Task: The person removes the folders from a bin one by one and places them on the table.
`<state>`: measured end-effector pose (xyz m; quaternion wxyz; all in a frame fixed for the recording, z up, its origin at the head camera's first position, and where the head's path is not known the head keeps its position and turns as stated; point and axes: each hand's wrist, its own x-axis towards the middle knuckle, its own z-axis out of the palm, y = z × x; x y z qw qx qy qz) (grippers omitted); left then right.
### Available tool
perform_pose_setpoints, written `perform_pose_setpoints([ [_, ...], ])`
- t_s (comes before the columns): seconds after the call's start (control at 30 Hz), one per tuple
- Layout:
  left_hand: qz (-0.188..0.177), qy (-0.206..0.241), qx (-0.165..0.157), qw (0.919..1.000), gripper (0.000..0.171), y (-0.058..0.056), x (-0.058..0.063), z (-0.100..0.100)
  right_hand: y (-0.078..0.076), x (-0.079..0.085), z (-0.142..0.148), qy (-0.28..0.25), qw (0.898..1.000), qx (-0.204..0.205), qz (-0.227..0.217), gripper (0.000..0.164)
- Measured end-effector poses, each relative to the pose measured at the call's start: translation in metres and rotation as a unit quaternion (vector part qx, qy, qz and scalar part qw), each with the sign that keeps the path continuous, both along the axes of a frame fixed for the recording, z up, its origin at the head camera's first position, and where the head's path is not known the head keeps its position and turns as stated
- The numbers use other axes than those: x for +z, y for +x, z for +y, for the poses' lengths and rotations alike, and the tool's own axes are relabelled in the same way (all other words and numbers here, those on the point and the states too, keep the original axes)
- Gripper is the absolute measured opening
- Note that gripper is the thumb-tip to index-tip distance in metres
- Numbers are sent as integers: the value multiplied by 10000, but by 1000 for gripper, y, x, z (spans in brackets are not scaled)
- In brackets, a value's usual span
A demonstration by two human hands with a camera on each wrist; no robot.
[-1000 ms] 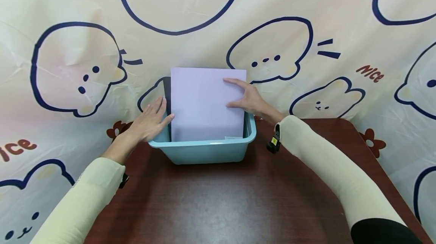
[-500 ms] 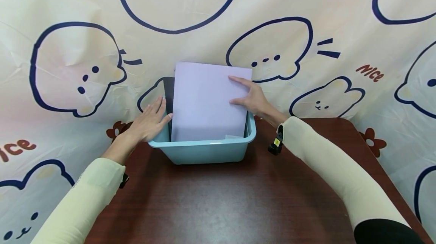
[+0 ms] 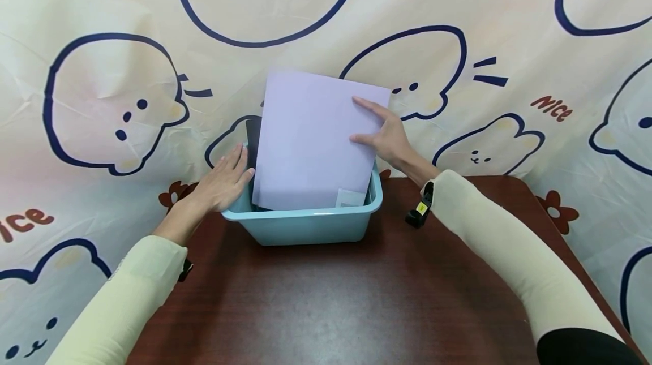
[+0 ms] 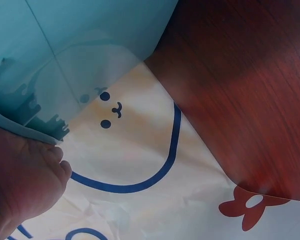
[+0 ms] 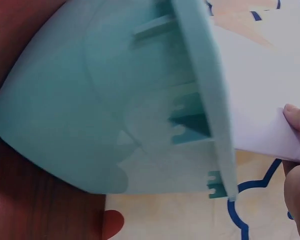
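A light-blue plastic bin [image 3: 305, 230] stands on the table. Out of it leans a flat lavender rectangular item [image 3: 311, 138], tilted to the right, with a small pale label [image 3: 349, 198] at its lower right; its bottom edge is hidden behind the rim. My right hand [image 3: 389, 130] grips its right edge, thumb and fingers on the front; the right wrist view also shows the thumb [image 5: 297, 119] on it. On the bin's left rim rests my left hand [image 3: 221, 181], fingers straight in the head view. Behind the lavender item, a dark flat thing [image 3: 252, 141] shows at the left.
The bin stands near the back of the dark brown wooden table [image 3: 326, 303]. Right behind hangs a pale cloth [image 3: 285, 8] printed with cartoon outlines. The table's right edge [image 3: 575, 252] runs down toward the front right corner.
My right hand has moved up and to the right, pulling the lavender item higher and tilting it to the right. More of its label shows. My left hand has hardly moved.
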<state>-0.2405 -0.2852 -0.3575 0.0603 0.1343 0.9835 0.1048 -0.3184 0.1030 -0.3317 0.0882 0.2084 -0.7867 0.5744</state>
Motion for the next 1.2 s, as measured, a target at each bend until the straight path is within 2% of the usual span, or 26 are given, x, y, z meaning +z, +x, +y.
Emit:
perform_pose_setpoints([
  [0.27, -14, 9, 21, 10000, 75, 0, 0, 0, 4, 13, 6, -118, 9996, -185, 180, 78],
  [0.47, 5, 21, -26, 10000, 75, 0, -1, -1, 6, 24, 14, -498, 9984, -201, 168, 80],
  [0.67, 5, 66, -43, 10000, 74, 1, 0, -1, 9, 42, 25, -668, 9965, -500, 45, 82],
  [0.9, -6, 132, -72, 9999, 74, -1, 0, -4, 12, 59, 39, -1334, 9885, -702, -97, 88],
  [1.2, 6, 192, -70, 9998, 75, 0, -1, -5, 13, 71, 55, -2077, 9749, -804, -49, 92],
])
